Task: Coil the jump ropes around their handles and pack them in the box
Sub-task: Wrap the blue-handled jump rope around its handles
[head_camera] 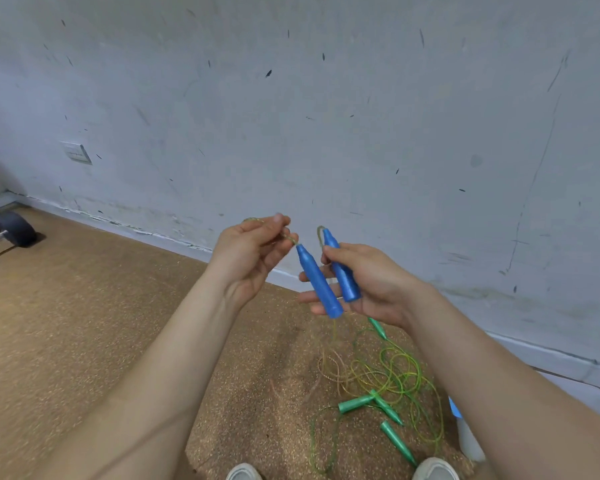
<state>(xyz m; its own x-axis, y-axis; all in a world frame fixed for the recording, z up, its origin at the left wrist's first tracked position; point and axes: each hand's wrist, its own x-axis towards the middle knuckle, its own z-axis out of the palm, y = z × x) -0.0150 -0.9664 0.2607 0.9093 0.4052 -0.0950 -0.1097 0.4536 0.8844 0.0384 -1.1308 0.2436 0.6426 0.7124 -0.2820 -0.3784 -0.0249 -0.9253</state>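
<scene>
Two blue handles (319,282), both in right hand (371,289): thumb clamped over them, fingers loose underneath, grip half closed. Left hand (253,251) grip pinches rope (286,234) right at one handle's tip. Down on floor (84,323) near wall edge: four green handles (355,403), one tangled green-yellow rope pile (392,372). Two shoes (435,469) at bottom.

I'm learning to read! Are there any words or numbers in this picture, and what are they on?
None can be read anywhere in this view.
Blue handles held in the right hand: plain, no print.
Rope pinched by the left hand: no tag.
Green handles on the floor: plain.
Wall plate: no marking shows.
Wall: only dark scuffs, not letters.
</scene>
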